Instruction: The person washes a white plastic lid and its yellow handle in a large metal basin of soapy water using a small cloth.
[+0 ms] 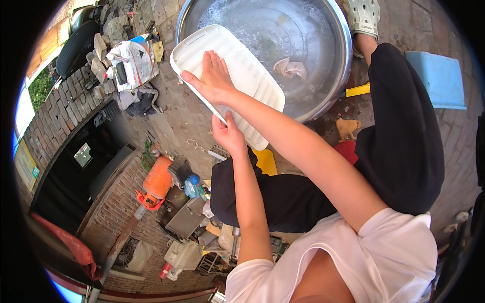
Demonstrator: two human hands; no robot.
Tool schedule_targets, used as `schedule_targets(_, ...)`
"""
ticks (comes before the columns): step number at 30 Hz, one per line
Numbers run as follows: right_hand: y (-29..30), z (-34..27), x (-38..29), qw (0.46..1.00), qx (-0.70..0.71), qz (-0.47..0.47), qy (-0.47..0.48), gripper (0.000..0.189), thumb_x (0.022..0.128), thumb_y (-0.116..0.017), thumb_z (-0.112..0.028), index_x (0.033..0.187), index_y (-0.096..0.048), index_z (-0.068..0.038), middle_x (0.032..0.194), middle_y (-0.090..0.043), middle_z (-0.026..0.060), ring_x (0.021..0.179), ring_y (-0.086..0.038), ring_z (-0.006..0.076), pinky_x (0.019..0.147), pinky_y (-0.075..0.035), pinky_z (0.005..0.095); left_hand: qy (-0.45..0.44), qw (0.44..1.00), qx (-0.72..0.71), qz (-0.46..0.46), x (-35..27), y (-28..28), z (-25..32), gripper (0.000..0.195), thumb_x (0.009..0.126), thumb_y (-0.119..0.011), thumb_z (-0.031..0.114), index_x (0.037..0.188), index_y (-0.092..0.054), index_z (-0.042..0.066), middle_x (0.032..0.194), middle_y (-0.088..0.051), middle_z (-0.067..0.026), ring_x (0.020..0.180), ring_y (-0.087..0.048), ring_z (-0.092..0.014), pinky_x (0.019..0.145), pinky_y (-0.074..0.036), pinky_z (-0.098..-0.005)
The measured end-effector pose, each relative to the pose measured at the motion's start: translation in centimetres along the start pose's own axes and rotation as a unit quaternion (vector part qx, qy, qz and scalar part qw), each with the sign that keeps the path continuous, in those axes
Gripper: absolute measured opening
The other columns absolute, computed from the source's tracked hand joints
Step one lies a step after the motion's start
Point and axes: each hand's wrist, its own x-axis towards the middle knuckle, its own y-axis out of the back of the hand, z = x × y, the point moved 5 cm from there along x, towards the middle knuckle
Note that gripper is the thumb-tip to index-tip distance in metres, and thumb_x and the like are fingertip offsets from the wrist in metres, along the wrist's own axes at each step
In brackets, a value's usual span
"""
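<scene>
A white rectangular plastic tray or lid (246,72) is tilted over the left rim of a large round metal basin (343,72) of sudsy water. My left hand (229,134) grips its near-left edge, thumb on top. My right hand (214,77) lies flat on the inner surface, fingers pointing away and thumb near the left edge; whether a thing is under the palm is hidden. A crumpled pale wet cloth or film (290,68) floats in the water, to the right of the tray.
A blue plastic stool (435,81) stands at the right. A yellow-handled tool (358,90) lies beside the basin. At the left are a white jug (132,64), rubble and a tire (77,49). An orange gas cylinder (158,178) and clutter are at lower left.
</scene>
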Motion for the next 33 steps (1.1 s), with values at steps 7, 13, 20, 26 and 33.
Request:
schedule_targets(7,-0.6,-1.0,-2.7,0.988,0.097,-0.006,0.117,0.092,0.098,-0.023,-0.063,0.146,-0.015,0.016,0.156,-0.013,0.0307,0.148,-0.006,0.0372,0.120,-0.003,0.0449,-0.042,0.998,-0.051,0.003,1.5,0.9,-0.5,0.027,0.096,-0.055,0.001,0.121,-0.055,-0.007,0.109,-0.063,-0.0068,0.095,-0.058,-0.010,0.081,-0.045,-0.0236)
schedule_targets(13,7.8,12.8,2.7,0.916,0.360,0.121,-0.131,0.072,0.101,-0.036,-0.053,0.137,-0.045,0.008,0.141,-0.049,0.0216,0.133,-0.044,0.0289,0.112,-0.031,0.0375,0.007,0.994,-0.055,0.094,2.0,2.8,-0.8,0.022,0.095,-0.053,0.000,0.117,-0.055,-0.006,0.110,-0.064,-0.0106,0.097,-0.061,-0.015,0.084,-0.049,-0.0297)
schedule_targets(20,16.5,29.1,-0.5,0.882,0.093,0.389,-0.248,0.038,0.095,-0.054,-0.029,0.111,-0.063,0.004,0.109,-0.068,0.0136,0.098,-0.065,0.0213,0.085,-0.050,0.0341,0.042,0.972,-0.171,0.153,4.9,4.5,-2.6,0.023,0.095,-0.053,0.000,0.117,-0.053,-0.006,0.115,-0.062,-0.0145,0.099,-0.063,-0.022,0.087,-0.054,-0.0383)
schedule_targets(26,6.7,22.9,-2.7,0.862,0.428,0.207,-0.178,0.030,0.103,-0.043,-0.016,0.110,-0.063,0.005,0.105,-0.069,0.0148,0.096,-0.067,0.0200,0.088,-0.053,0.0307,0.025,0.947,-0.257,0.190,5.7,3.8,-3.1,0.025,0.094,-0.052,0.000,0.119,-0.051,-0.004,0.120,-0.059,-0.0157,0.103,-0.062,-0.026,0.090,-0.055,-0.0432)
schedule_targets(33,-0.6,14.8,-6.2,0.900,0.375,0.126,-0.184,0.020,0.095,-0.056,-0.010,0.105,-0.066,0.003,0.099,-0.070,0.0111,0.092,-0.067,0.0165,0.083,-0.053,0.0301,0.013,0.936,-0.278,0.216,7.0,1.9,-1.1,0.025,0.092,-0.054,0.000,0.117,-0.053,-0.003,0.120,-0.059,-0.0155,0.103,-0.062,-0.026,0.091,-0.055,-0.0441)
